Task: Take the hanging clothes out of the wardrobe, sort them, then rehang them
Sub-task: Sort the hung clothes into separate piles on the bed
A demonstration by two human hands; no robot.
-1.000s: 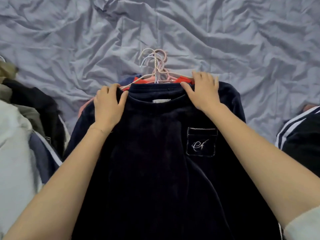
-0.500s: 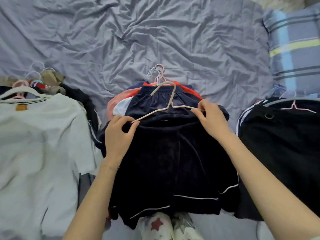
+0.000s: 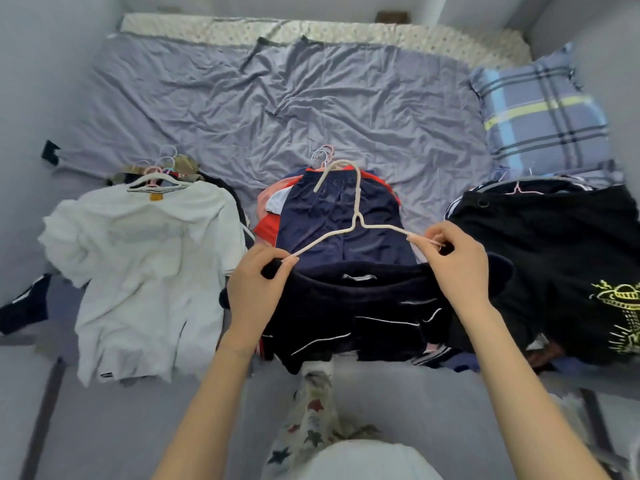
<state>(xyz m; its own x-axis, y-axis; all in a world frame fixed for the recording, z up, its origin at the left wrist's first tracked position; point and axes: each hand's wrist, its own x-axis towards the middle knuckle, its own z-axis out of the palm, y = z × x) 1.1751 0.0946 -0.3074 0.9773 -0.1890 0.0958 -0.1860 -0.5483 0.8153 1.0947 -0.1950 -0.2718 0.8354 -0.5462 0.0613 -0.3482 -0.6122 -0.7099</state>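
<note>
A dark navy top (image 3: 349,306) with thin white stripes hangs from a cream wire hanger (image 3: 349,216), held above the bed's near edge. My left hand (image 3: 258,282) pinches the hanger's left end together with the top's shoulder. My right hand (image 3: 453,265) pinches the right end the same way. Behind the top lies the middle pile (image 3: 332,209) of navy, red and pink clothes on hangers. A white t-shirt (image 3: 145,265) tops the left pile. A black garment with a yellow print (image 3: 554,258) tops the right pile.
The grey-blue wrinkled sheet (image 3: 277,109) covers the bed beyond the piles. A plaid pillow (image 3: 540,109) lies at the back right. Walls close in on the left and right. My star-patterned trouser legs (image 3: 311,410) stand on the floor at the bed's edge.
The view has pulled back from the bed. Both hands have lifted the navy top by its hanger up and toward me, off the middle pile.
</note>
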